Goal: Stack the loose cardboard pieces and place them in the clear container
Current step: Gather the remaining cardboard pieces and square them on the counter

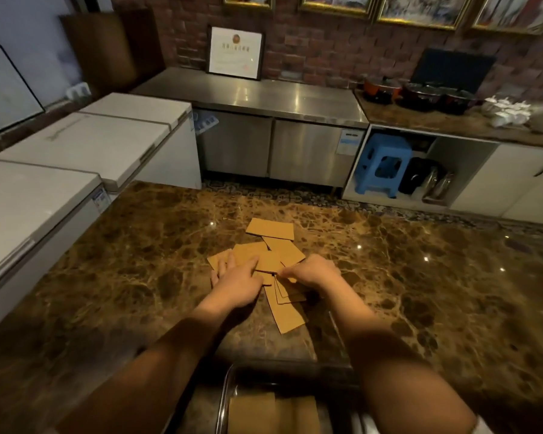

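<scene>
Several loose tan cardboard pieces (270, 228) lie scattered and overlapping on the brown marble counter (138, 261). My left hand (237, 281) rests flat on the left part of the pile, fingers straight and pointing away. My right hand (311, 274) sits at the pile's right side, its fingers curled and pinching the edge of a cardboard piece (287, 291). A longer piece (287, 314) pokes out toward me between my forearms. The clear container (224, 399) stands at the near edge, between my arms, with cardboard pieces (273, 413) lying inside it.
White chest freezers (85, 145) line the left side. Beyond the counter stand a steel cabinet (273, 120), a blue stool (383, 164) in an open shelf, and pots (420, 95) on a wooden worktop. Bare marble stretches left and right of the pile.
</scene>
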A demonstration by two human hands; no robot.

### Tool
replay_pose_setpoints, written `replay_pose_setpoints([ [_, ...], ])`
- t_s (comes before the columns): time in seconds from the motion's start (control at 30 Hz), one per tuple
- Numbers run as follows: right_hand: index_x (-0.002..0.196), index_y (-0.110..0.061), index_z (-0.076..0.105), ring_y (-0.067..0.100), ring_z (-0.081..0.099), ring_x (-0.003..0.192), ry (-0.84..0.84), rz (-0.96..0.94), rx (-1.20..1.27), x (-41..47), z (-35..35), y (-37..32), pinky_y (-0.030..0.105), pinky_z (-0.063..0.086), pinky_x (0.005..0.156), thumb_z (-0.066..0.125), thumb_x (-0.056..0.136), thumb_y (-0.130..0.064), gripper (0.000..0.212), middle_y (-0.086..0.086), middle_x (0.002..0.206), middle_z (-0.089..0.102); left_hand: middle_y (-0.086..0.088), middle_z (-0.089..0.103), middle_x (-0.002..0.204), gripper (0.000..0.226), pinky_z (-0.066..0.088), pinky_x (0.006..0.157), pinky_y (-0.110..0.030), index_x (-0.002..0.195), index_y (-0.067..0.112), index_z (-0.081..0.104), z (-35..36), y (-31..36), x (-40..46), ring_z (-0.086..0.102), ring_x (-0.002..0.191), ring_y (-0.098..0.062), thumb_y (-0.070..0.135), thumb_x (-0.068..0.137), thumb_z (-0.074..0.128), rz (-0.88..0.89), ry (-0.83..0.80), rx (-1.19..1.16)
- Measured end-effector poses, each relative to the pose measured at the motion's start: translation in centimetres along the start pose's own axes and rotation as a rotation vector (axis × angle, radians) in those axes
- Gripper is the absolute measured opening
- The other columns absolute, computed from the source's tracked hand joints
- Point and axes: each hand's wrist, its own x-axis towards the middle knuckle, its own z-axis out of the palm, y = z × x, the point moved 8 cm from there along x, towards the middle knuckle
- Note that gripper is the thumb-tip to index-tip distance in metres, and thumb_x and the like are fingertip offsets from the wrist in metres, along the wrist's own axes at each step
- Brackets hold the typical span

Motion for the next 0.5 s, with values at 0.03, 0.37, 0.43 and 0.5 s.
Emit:
replay_pose_setpoints([
  [0.03, 0.135, -0.009, 0.054, 0.036, 0.047, 0.131, 0.015, 0.006, -0.072, 0.3, 0.3, -0.4, 0.043, 0.042, 0.106, 0.074, 0.067, -0.071, 0.095, 0.014, 0.141, 0.055, -0.014, -0.012, 0.167, 0.062, -0.009, 0.119, -0.055, 0.156, 0.044, 0.015, 0.8, 0.2, 0.2, -0.015, 0.151, -0.038, 0.048, 0.099, 0.039, -0.011, -0.041, 0.038],
  [0.37, 0.077, -0.014, 0.051, 0.023, 0.056, 0.067, -0.29, -0.015, 0.25, -0.8, 2.9, -1.4, 0.03, 0.053, 0.055, 0.073, 0.09, -0.021, 0.027, 0.008, 0.076, 0.057, -0.01, -0.023, 0.165, 0.061, -0.014, 0.119, -0.048, 0.155, 0.047, 0.003, 2.1, 0.0, -0.9, -0.023, 0.15, -0.032, 0.044, 0.101, 0.031, -0.06, -0.004, 0.04],
  [0.43, 0.08, -0.015, 0.058, 0.021, 0.06, 0.068, -0.307, -0.007, 0.331, -2.0, 1.4, 0.1, 0.031, 0.054, 0.054, 0.07, 0.092, -0.013, 0.017, 0.007, 0.077, 0.061, -0.01, -0.021, 0.166, 0.062, -0.011, 0.119, -0.051, 0.156, 0.047, 0.005, 1.9, -0.1, -1.3, -0.021, 0.151, -0.033, 0.046, 0.1, 0.032, -0.084, -0.027, 0.022],
  [0.5, 0.091, -0.013, 0.064, 0.018, 0.066, 0.064, -0.307, -0.008, 0.399, -3.4, -0.4, 1.9, 0.029, 0.055, 0.052, 0.069, 0.092, -0.01, 0.006, 0.007, 0.078, 0.066, -0.01, -0.018, 0.166, 0.062, -0.011, 0.118, -0.056, 0.155, 0.048, 0.009, 1.5, 0.0, -2.1, -0.021, 0.15, -0.035, 0.052, 0.098, 0.033, -0.105, -0.021, -0.014],
])
